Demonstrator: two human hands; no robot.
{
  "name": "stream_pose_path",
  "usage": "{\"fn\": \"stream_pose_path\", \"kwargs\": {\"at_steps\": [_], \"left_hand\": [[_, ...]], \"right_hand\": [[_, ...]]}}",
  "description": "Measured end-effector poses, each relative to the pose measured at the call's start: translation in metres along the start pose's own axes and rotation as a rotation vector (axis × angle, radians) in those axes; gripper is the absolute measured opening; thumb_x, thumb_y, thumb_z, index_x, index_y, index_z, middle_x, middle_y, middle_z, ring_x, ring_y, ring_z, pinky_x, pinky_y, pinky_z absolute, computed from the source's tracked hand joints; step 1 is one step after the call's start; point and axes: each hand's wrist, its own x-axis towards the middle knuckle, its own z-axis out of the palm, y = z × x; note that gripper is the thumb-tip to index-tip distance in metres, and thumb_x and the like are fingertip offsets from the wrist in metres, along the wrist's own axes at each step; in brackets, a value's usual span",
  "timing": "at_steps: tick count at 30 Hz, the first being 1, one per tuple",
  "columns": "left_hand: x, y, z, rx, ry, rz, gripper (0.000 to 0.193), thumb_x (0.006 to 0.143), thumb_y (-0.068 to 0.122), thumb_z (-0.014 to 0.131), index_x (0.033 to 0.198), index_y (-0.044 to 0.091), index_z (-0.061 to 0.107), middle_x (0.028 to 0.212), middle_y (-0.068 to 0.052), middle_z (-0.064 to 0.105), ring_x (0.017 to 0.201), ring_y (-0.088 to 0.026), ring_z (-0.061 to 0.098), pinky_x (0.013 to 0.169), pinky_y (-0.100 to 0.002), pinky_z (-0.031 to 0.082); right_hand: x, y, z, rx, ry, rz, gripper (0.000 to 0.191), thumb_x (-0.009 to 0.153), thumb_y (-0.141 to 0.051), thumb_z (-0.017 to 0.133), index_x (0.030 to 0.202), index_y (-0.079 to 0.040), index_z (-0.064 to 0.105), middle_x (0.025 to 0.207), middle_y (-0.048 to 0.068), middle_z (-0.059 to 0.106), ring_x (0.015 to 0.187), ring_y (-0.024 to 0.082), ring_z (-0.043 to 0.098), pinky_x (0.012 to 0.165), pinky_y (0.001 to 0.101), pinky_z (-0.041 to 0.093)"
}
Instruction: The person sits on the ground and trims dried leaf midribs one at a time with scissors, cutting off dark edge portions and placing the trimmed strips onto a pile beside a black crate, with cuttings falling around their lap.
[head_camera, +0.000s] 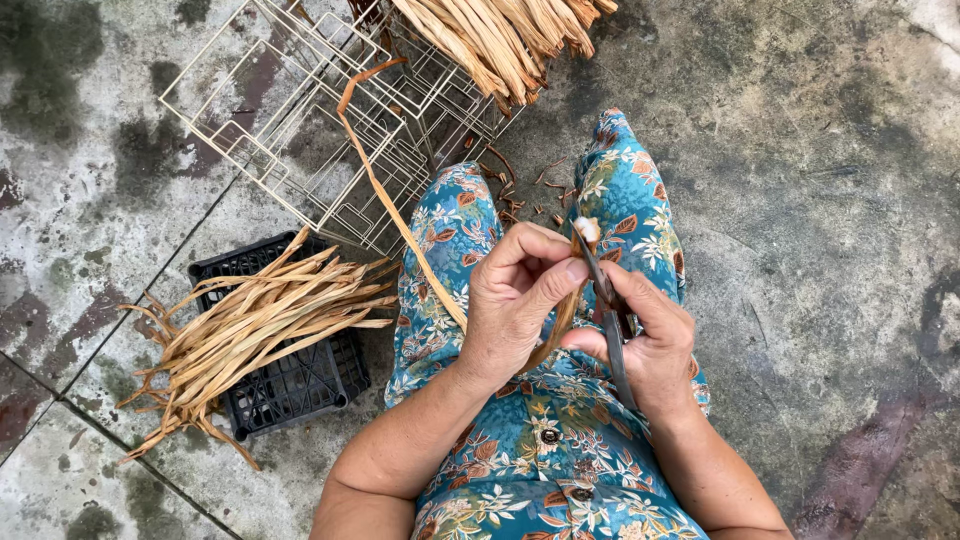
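**Dried leaf strip worked between two hands over the lap**

Dried leaf strip (400, 215) — tan, flat and ribbon-like — runs from the hands up and away in a long curve, its far end arching over the wire frames. Its near end is pinched in the left hand (515, 300), thumb and fingers closed together on it just above the person's knees. The right hand (650, 345) sits just beside the left, fingers curled shut around a dark metal blade (605, 310) whose edge lies against the strip; whether it is a knife or one arm of a pair of scissors cannot be told. A blue floral dress (540, 440) covers the lap beneath both hands.

Small brown trimmings (515, 195) lie on the concrete floor (830, 150) between the knees. To the left, a black plastic crate (300, 385) stands upturned with a loose bundle of dried leaves (250, 325) lying across it — long, curled, straw-coloured. Beyond it lie white wire frames (320, 110), boxy and open, and a second sheaf of leaves (500, 35) rests on them at the top edge.
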Motion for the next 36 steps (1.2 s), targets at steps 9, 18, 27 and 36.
{"fn": "stream_pose_path", "kwargs": {"at_steps": [9,18,27,36], "left_hand": [[0.005,0.004,-0.002,0.009,-0.009,-0.047,0.009,0.100,0.003,0.070,0.107,0.003,0.063,0.097,-0.003,0.070,0.091,-0.009,0.070,0.081,-0.023,0.056],[0.002,0.015,0.004,0.544,-0.025,0.181,0.014,0.097,0.010,0.076,0.109,0.005,0.071,0.106,-0.001,0.062,0.084,-0.005,0.058,0.073,-0.018,0.049],[-0.015,0.026,0.005,0.749,-0.232,-0.033,0.011,0.098,0.020,0.080,0.101,0.010,0.077,0.089,-0.003,0.067,0.077,-0.011,0.064,0.070,-0.028,0.051],[0.051,-0.031,-0.181,1.131,0.710,0.170,0.077,0.092,0.030,0.078,0.150,-0.002,0.038,0.144,-0.024,0.042,0.127,-0.033,0.052,0.104,-0.044,0.047]], "right_hand": [[-0.009,0.014,0.000,0.143,-0.045,0.199,0.065,0.071,-0.033,0.090,0.127,-0.007,0.073,0.074,-0.007,0.060,0.067,0.000,0.052,0.059,0.0180,0.044],[-0.014,0.031,0.001,0.494,0.100,0.273,0.056,0.079,-0.021,0.090,0.125,-0.004,0.063,0.089,-0.002,0.065,0.072,0.005,0.058,0.063,0.0207,0.046],[0.003,0.042,-0.021,0.750,0.296,0.234,0.044,0.097,-0.002,0.066,0.137,-0.002,0.047,0.108,0.023,0.072,0.085,0.020,0.070,0.074,0.0277,0.056],[-0.010,0.072,-0.075,1.029,0.147,0.192,0.038,0.100,-0.002,0.065,0.134,0.001,0.047,0.101,0.026,0.069,0.063,0.021,0.055,0.064,0.0267,0.049]]}}
